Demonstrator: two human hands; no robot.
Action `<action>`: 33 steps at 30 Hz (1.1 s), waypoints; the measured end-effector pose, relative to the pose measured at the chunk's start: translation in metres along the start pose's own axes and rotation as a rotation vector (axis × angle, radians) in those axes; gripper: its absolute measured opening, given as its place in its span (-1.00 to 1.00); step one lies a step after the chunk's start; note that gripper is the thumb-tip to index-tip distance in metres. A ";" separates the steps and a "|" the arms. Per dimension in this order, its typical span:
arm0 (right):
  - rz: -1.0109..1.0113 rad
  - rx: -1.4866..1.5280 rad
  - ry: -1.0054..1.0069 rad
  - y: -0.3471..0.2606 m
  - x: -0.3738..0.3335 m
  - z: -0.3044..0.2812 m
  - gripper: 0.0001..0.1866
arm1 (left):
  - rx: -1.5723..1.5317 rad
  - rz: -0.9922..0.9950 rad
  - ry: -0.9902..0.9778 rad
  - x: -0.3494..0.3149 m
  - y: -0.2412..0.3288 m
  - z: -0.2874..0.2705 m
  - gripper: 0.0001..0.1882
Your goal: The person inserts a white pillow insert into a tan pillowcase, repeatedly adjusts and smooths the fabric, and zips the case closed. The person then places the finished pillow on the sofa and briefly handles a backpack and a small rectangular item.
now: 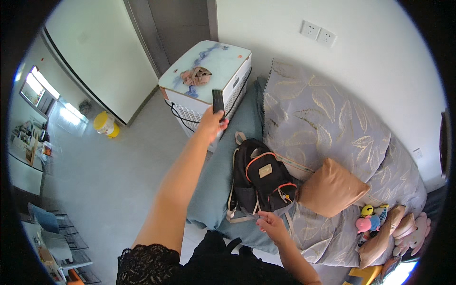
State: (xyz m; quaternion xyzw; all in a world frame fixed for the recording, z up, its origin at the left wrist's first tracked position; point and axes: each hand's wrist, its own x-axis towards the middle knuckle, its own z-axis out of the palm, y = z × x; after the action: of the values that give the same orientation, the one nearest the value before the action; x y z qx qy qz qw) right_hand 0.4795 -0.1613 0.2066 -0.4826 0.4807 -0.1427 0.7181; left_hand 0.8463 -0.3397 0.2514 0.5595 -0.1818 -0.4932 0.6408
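My left hand (212,124) reaches forward, its fingers wrapped round a slim black bar shaped like a remote control (218,101). The bar is held upright in front of the near edge of a white storage bin (219,59) with a marbled lid. A crumpled pinkish-brown cloth (196,76) lies on that lid. My right hand (274,229) hovers by the lower edge of a black backpack (259,178), its fingers loosely bent and apart. Orange zips and pale straps mark the backpack, which rests on the teal bed edge (209,190).
Grey leaf-patterned bedding (323,114) covers the bed at right. On it lie a tan cushion (332,187) and several plush toys (368,223). A yellow-and-white bucket (105,124) stands on the grey floor at left. Wall sockets (318,33) are above the bed.
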 end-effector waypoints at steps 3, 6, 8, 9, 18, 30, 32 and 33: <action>0.024 0.054 0.080 -0.015 0.013 0.023 -0.60 | 0.041 0.003 -0.041 0.077 0.022 -0.013 -0.81; -0.027 0.095 0.092 -0.028 0.040 0.046 -0.61 | -0.037 -0.016 -0.069 0.130 0.029 -0.028 -0.78; -0.041 0.108 0.088 -0.043 0.055 0.061 -0.61 | -0.088 -0.045 0.046 0.150 0.032 -0.018 -0.79; -0.050 0.118 0.085 -0.050 0.062 0.068 -0.61 | -0.073 -0.043 0.103 0.150 0.040 -0.007 -0.81; -0.035 0.091 0.052 -0.063 0.082 0.089 -0.63 | -0.472 0.327 0.133 0.232 0.024 0.011 -0.58; 0.214 0.214 0.259 0.032 0.026 0.069 -0.65 | 0.869 -0.170 0.035 0.038 -0.276 -0.020 -0.20; 0.244 0.214 0.308 0.052 0.004 0.071 -0.66 | 1.038 -0.159 0.146 0.051 -0.296 -0.018 -0.12; 0.262 0.243 0.336 0.061 -0.006 0.073 -0.66 | 1.026 -0.111 0.128 0.060 -0.300 -0.019 -0.10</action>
State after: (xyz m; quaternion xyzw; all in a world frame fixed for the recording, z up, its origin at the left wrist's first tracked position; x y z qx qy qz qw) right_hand 0.5209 -0.0870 0.1639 -0.2956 0.6312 -0.1834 0.6933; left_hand 0.7591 -0.3460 -0.0424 0.8394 -0.3308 -0.3386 0.2670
